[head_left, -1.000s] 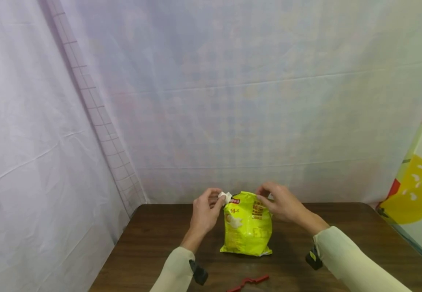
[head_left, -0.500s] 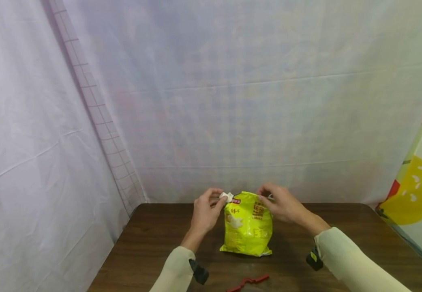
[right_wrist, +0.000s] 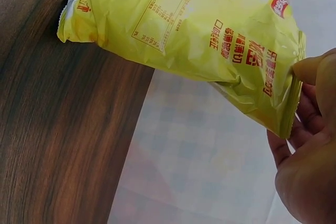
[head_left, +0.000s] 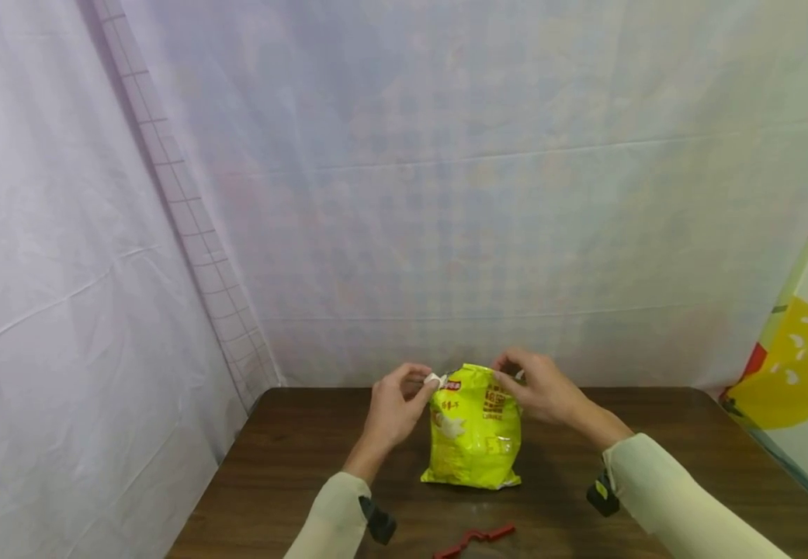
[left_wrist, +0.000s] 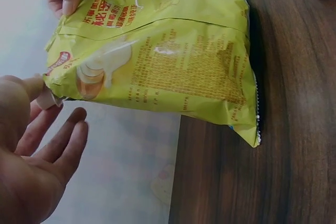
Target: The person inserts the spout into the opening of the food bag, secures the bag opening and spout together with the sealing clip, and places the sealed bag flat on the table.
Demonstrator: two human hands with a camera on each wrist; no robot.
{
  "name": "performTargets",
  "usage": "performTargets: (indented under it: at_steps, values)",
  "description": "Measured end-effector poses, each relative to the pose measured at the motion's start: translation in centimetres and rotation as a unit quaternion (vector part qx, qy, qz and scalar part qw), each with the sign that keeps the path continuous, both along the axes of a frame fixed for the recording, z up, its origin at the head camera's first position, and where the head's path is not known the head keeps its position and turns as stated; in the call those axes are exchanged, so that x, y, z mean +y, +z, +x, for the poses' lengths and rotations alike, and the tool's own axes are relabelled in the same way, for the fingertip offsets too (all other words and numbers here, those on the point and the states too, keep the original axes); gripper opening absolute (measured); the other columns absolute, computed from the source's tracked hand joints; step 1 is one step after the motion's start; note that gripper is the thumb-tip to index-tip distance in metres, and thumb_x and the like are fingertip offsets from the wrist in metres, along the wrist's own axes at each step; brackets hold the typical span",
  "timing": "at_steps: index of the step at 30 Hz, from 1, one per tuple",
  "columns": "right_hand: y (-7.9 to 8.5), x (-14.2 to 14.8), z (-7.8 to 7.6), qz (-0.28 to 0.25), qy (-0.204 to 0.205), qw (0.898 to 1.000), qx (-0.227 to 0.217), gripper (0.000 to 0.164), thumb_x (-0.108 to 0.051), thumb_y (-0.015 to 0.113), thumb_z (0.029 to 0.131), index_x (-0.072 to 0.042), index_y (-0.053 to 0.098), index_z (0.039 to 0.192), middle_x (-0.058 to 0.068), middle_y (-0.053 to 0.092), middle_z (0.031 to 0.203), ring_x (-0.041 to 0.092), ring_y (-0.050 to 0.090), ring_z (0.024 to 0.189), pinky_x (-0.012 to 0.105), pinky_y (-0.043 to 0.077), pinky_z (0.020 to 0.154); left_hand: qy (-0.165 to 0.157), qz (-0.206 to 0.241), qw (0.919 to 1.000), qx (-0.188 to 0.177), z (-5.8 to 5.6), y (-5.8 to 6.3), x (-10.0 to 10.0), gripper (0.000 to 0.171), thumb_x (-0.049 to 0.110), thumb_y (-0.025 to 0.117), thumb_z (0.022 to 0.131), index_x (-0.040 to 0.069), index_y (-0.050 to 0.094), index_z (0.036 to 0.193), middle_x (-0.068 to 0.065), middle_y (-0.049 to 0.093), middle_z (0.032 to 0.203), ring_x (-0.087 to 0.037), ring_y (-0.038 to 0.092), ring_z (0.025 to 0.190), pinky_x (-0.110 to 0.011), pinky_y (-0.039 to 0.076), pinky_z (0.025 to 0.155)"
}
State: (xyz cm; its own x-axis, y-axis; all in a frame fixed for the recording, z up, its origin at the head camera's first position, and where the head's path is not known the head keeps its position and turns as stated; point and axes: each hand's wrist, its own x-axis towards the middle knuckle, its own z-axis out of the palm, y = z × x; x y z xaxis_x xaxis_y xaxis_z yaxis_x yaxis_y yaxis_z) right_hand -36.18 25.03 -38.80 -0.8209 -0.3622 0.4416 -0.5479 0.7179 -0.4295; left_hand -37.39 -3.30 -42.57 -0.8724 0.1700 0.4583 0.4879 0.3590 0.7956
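A bright yellow-green potato chip bag point(head_left: 473, 435) stands upright on the table, with red and brown print and a picture of sliced potato. My left hand point(head_left: 391, 404) pinches its upper left corner, where a small white piece point(left_wrist: 48, 99) shows between thumb and forefinger; the other fingers are spread below, as the left wrist view shows. At the upper right corner, my right hand point(head_left: 538, 386) grips the crimped top edge, thumb on the front face and fingers behind. In the right wrist view the bag's printed side point(right_wrist: 210, 30) fills the upper part.
A red clip-like strip point(head_left: 473, 539) lies on the dark wooden table point(head_left: 292, 481) near its front edge. Behind the table hangs a pale cloth point(head_left: 487, 194), with another white cloth point(head_left: 54, 279) at the left. A yellow shape point(head_left: 784, 380) marks the right wall.
The left fingers have shifted slightly at the corner, and less of the white piece shows between them. The bag and my right hand stay almost where they were.
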Motion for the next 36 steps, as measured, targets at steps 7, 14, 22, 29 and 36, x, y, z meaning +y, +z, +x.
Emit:
performTargets:
  at_steps: [7, 14, 22, 29, 36]
  values:
    - [0.1, -0.1, -0.1, -0.005, 0.006, 1.0, -0.006, 0.008, -0.02, 0.068, 0.109, -0.015, 0.072, 0.113, -0.003, 0.073, 0.103, 0.01, 0.067, 0.094, 0.033, 0.06, 0.08, 0.0, 0.005, 0.9998, -0.02, 0.0, -0.6, -0.1, 0.026, 0.035, 0.072, 0.106, 0.019, 0.074, 0.127, -0.004, 0.076, 0.124, -0.021, 0.074, 0.118, -0.033, 0.064, 0.098]
    - [0.8, -1.3, -0.6, 0.015, 0.001, 1.0, -0.021, 0.024, -0.032, 0.069, 0.108, -0.014, 0.073, 0.124, 0.003, 0.076, 0.117, 0.02, 0.071, 0.107, 0.047, 0.062, 0.09, -0.008, 0.012, 0.9997, -0.018, 0.0, -0.6, 0.0, 0.026, 0.033, 0.073, 0.106, 0.018, 0.074, 0.127, -0.006, 0.076, 0.125, -0.022, 0.076, 0.117, -0.032, 0.064, 0.096]
    - [1.4, -2.8, -1.2, 0.044, 0.003, 0.998, -0.048, 0.039, -0.035, 0.072, 0.106, -0.01, 0.069, 0.135, 0.01, 0.074, 0.131, 0.031, 0.071, 0.118, 0.055, 0.061, 0.098, -0.013, 0.023, 0.9996, -0.01, -0.2, -0.7, 0.1, 0.026, 0.031, 0.075, 0.105, 0.015, 0.075, 0.126, -0.006, 0.077, 0.123, -0.022, 0.076, 0.115, -0.03, 0.064, 0.094]
    - [1.5, -3.7, -1.1, 0.092, -0.021, 0.996, 0.0, 0.041, -0.046, 0.077, 0.101, -0.015, 0.074, 0.127, 0.003, 0.079, 0.121, 0.028, 0.074, 0.111, 0.064, 0.049, 0.103, -0.021, 0.021, 0.9993, -0.02, -0.1, -0.6, 0.2, 0.024, 0.033, 0.074, 0.105, 0.021, 0.074, 0.126, -0.005, 0.076, 0.125, -0.021, 0.076, 0.117, -0.029, 0.064, 0.095]
    - [1.6, -4.5, -1.2, 0.104, -0.002, 0.995, 0.002, 0.04, -0.051, 0.076, 0.101, -0.02, 0.078, 0.125, -0.003, 0.079, 0.121, 0.024, 0.073, 0.111, 0.062, 0.05, 0.103, -0.036, 0.025, 0.9988, -0.022, 0.1, -0.6, 0.3, 0.025, 0.033, 0.073, 0.106, 0.021, 0.074, 0.128, -0.006, 0.076, 0.127, -0.021, 0.076, 0.119, -0.028, 0.063, 0.096]
